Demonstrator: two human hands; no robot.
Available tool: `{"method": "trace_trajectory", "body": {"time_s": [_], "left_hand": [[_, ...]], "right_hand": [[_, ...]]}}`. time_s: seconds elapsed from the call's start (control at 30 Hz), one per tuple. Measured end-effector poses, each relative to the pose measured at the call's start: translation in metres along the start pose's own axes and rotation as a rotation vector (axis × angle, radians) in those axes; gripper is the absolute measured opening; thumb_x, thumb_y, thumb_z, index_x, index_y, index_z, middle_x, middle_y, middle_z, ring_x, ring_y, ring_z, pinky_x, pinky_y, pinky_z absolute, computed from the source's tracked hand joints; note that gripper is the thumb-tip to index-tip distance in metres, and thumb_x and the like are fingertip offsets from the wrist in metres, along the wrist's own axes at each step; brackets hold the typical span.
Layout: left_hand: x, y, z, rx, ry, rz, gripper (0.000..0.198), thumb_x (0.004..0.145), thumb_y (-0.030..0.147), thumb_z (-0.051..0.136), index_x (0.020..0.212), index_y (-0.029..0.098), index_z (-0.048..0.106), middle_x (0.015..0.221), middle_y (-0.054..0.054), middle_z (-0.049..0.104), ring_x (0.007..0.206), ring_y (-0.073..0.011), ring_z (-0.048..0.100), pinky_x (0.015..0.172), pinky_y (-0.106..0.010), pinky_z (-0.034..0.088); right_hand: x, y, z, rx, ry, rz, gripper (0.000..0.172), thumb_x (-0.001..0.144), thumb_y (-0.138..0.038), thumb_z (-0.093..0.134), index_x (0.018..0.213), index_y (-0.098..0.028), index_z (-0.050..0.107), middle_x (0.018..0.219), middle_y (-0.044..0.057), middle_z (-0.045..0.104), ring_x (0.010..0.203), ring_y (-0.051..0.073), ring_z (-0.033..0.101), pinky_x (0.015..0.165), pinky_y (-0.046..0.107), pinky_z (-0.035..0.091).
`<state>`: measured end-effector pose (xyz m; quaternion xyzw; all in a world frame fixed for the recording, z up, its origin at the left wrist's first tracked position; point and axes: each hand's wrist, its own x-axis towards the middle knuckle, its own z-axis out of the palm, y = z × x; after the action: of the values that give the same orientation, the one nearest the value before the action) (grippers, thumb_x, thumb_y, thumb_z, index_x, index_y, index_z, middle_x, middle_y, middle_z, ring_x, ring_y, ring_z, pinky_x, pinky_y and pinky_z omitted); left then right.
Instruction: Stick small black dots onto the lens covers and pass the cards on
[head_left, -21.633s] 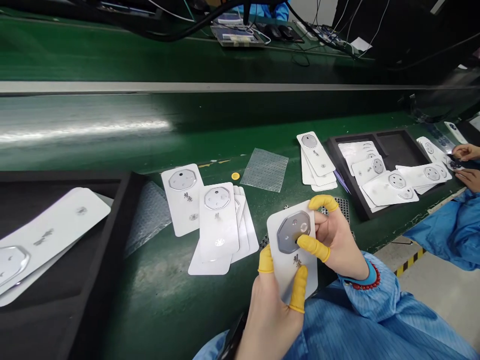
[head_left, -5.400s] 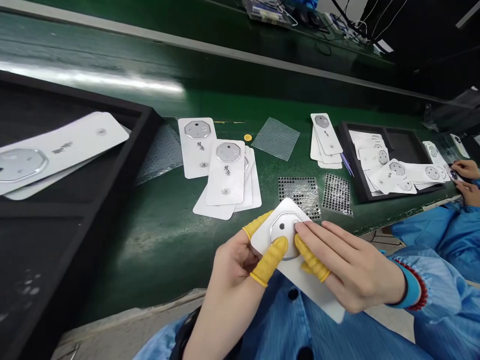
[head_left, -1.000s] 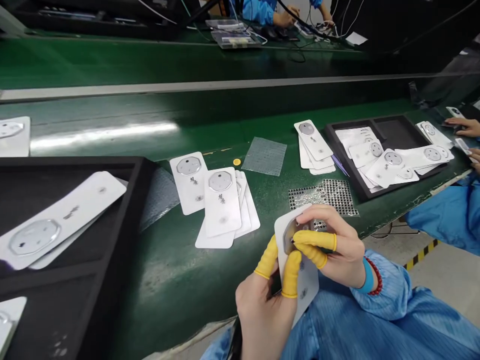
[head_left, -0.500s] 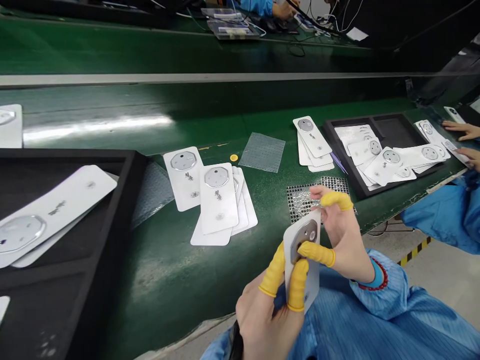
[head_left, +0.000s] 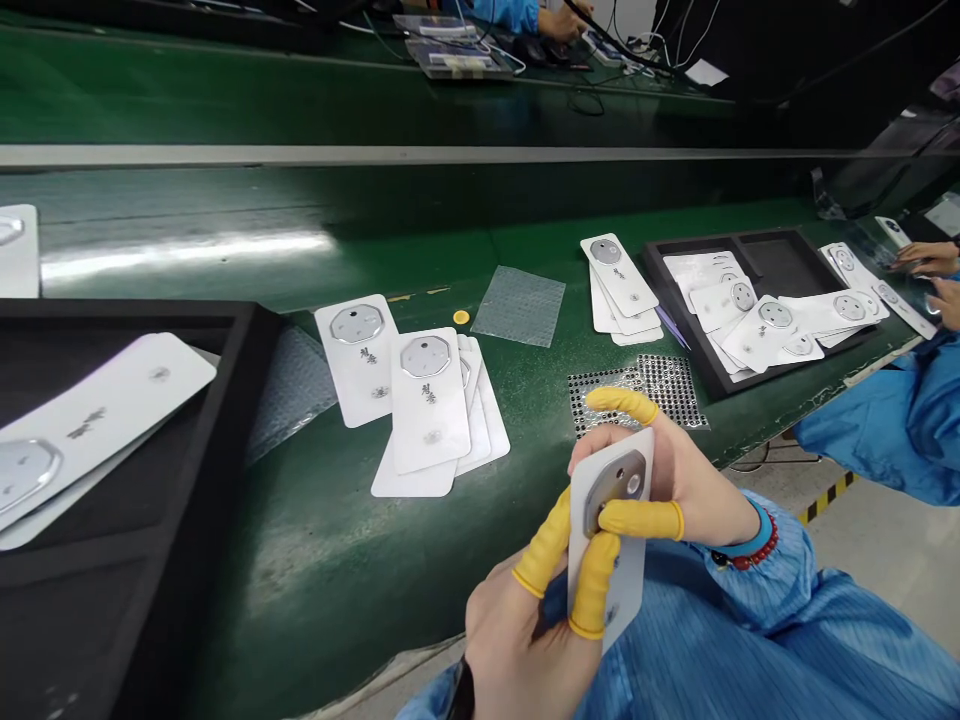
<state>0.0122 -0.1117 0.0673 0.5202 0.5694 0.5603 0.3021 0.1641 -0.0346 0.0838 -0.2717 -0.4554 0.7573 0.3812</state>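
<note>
A white phone back cover (head_left: pixel 625 585) with a grey octagonal camera plate is held upright and tilted, low at the right of centre. My left hand (head_left: pixel 525 610), in yellow finger cots on thumb and index, pinches its left edge. Against the camera plate presses the cotted thumb of my right hand (head_left: pixel 686 478), with fingers behind the cover and the cotted index finger raised. Just beyond lies a sheet of small black round stickers (head_left: pixel 670 388), partly hidden by that hand. Left of my hands, several similar phone back covers (head_left: pixel 427 420) lie overlapping on the green bench.
A black tray (head_left: pixel 225 400) with covers stands at left, another black tray (head_left: pixel 694 335) at right. Between them lie bubble wrap (head_left: pixel 519 305), a yellow roll (head_left: pixel 461 317) and a stack of covers (head_left: pixel 616 275). A co-worker's hands (head_left: pixel 934 270) are at far right.
My right hand has shifted down, its fingers moving from above the cover's top edge to behind it. The thumb stays on the camera plate. The view has shifted slightly.
</note>
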Motion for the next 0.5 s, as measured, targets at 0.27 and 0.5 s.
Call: {"method": "trace_trajectory", "body": {"time_s": [0.27,0.5], "left_hand": [[0.0031,0.0,0.0037,0.008,0.029,0.173,0.044,0.076,0.014,0.077,0.117,0.03,0.072,0.086,-0.001,0.081,0.065,-0.0201,0.076,0.058,-0.028,0.063],[0.008,0.0032,0.0049,0.058,-0.056,0.317,0.059,0.079,0.004,0.069,0.133,0.028,0.061,0.083,0.0,0.079,0.062,-0.0174,0.074,0.061,-0.028,0.063]], "right_hand": [[-0.0029,0.0034,0.0078,-0.016,0.104,-0.104,0.064,0.077,-0.02,0.081,0.13,-0.029,0.045,0.1,0.002,0.065,0.076,0.012,0.069,0.066,0.022,0.06],[-0.0055,0.0002,0.006,-0.103,0.119,-0.116,0.06,0.078,-0.025,0.081,0.127,-0.027,0.048,0.096,0.002,0.066,0.074,0.013,0.069,0.065,0.024,0.06]]}}
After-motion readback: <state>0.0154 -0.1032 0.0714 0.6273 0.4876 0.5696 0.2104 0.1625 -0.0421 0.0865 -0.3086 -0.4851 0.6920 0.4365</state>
